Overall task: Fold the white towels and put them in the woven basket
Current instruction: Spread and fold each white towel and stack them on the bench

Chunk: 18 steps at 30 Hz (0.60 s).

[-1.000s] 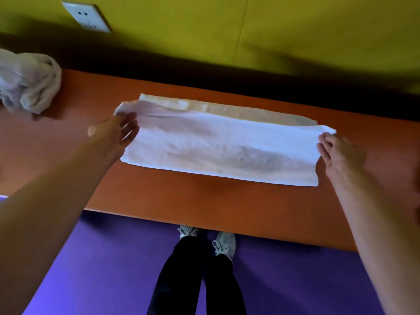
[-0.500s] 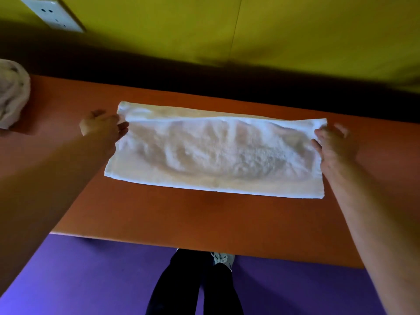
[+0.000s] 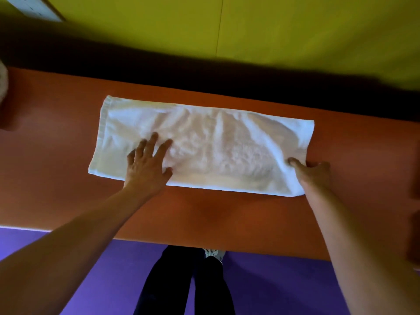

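With the lengthwise fold just laid down, the white towel (image 3: pixel 204 144) now lies as a long strip on the orange table (image 3: pixel 56 189), the left hand (image 3: pixel 147 167) spread flat on it, the right hand (image 3: pixel 311 171) pinching its end for the next fold.

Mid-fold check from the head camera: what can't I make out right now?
- Woven basket: not in the head view; position unknown.
- Crumpled pale cloth at the left: cut off by the frame edge.
- Right hand at the end of the long white terry towel: its fingers are hidden, so its grip is unclear.
- Layers inside the towel: covered by its top layer and the flat left hand.
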{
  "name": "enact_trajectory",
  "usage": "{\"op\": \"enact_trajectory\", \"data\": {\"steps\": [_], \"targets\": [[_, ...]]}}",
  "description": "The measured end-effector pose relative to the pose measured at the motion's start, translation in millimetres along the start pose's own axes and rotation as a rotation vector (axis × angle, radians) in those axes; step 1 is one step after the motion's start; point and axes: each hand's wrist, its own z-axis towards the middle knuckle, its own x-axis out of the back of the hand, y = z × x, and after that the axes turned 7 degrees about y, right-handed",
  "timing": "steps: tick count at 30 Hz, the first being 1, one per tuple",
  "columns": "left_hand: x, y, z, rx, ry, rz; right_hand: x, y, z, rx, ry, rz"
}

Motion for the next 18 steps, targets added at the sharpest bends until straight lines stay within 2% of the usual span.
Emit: {"op": "enact_trajectory", "data": {"steps": [2, 4, 7, 9, 12, 15, 18], "targets": [[0, 13, -1, 0.031, 0.037, 0.042, 5, 2, 0, -0.018, -0.066, 0.038], [0, 37, -5, -0.045, 0.078, 0.04, 9, 6, 1, -0.003, -0.113, 0.081], [-10, 93, -22, -0.381, 0.167, -0.03, 16, 6, 5, 0.066, -0.093, 0.16], [-18, 140, -33, -0.554, 0.127, -0.059, 20, 0, 9, 0.109, -0.044, 0.223], [-34, 209, -45, -0.72, 0.07, -0.1, 23, -11, 21, 0.161, -0.078, 0.295], [-56, 256, -43, -0.758, 0.092, -0.058, 21, -21, 33, 0.26, -0.14, 0.257], [-77, 279, -33, -0.665, 0.047, 0.047, 19, -30, 45, 0.254, -0.192, 0.239]]}}
